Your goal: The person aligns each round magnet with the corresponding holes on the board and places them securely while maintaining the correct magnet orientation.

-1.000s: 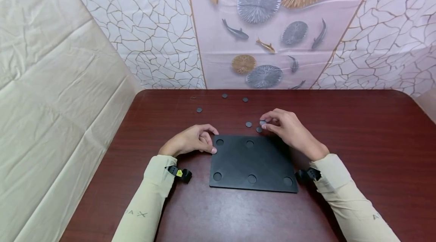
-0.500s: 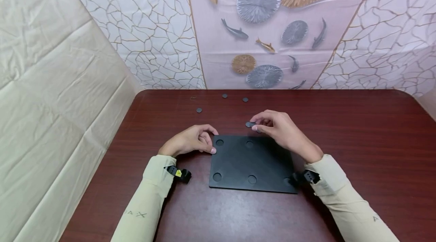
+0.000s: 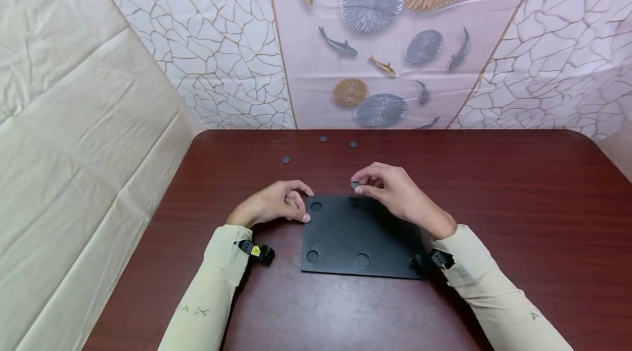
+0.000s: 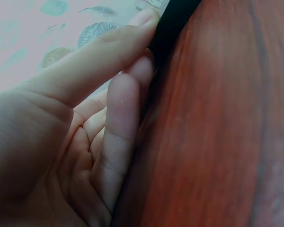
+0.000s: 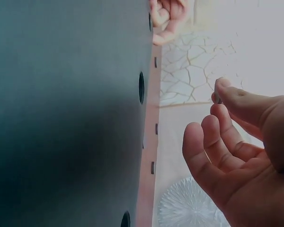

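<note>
A flat black board (image 3: 340,236) with round recesses lies on the table. My left hand (image 3: 276,204) holds its left edge, the thumb on the rim and the index finger at the far corner. In the left wrist view the curled fingers (image 4: 120,109) are against the board's edge. Past the far edge, my right hand (image 3: 395,192) pinches a small dark grey disc (image 3: 354,185) between thumb and fingertips. The right wrist view shows that disc (image 5: 217,98) edge-on, raised off the table, its other fingers loosely bent. The right hand and forearm cover some recesses.
Loose discs lie beyond the board: one at the left (image 3: 286,159), another disc (image 3: 323,139) near the table's far edge, and a third disc (image 3: 353,144) to its right. A patterned backdrop (image 3: 222,38) rises behind the red-brown table (image 3: 518,186).
My right hand has moved left along the board's far edge with the disc. The two loose discs near it are now out of sight behind the hand. The left hand stays on the board.
</note>
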`<state>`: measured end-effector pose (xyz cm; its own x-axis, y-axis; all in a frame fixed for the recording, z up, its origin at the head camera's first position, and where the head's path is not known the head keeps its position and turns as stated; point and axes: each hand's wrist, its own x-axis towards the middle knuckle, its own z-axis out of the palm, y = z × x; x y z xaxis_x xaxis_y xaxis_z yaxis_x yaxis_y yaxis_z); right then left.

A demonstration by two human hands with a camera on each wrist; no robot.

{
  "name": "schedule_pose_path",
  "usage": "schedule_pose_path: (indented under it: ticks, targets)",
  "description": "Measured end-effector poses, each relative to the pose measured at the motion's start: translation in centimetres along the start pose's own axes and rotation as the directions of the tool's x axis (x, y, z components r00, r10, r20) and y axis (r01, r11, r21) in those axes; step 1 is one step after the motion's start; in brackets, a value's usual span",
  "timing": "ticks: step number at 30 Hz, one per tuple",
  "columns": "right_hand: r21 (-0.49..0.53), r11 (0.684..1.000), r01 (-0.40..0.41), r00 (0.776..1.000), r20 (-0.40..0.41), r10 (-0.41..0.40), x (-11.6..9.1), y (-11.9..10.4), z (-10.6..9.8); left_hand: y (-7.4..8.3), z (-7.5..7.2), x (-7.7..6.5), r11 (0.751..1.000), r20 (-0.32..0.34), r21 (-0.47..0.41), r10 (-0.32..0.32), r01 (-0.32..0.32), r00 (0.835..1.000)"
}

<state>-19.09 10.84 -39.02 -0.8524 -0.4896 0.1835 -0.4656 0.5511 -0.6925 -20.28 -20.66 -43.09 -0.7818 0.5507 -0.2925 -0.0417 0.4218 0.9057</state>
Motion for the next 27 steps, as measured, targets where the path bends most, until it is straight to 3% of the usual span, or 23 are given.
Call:
schedule_pose_path:
  ticks: [11, 27]
  targets:
    - [0.007, 1.0, -0.018, 0.995, 0.094, 0.017, 0.6, -1.2, 1.8, -0.3, -0.2, 0.2, 1.0, -0.005, 0.008, 0.006, -0.006, 1.0]
    - [-0.017, 0.999, 0.033, 0.983, 0.18, -0.03, 1.5, -2.2, 3.7, 0.0, 0.0, 0.2, 1.0, 0.0, -0.027, -0.005, 0.005, 1.0]
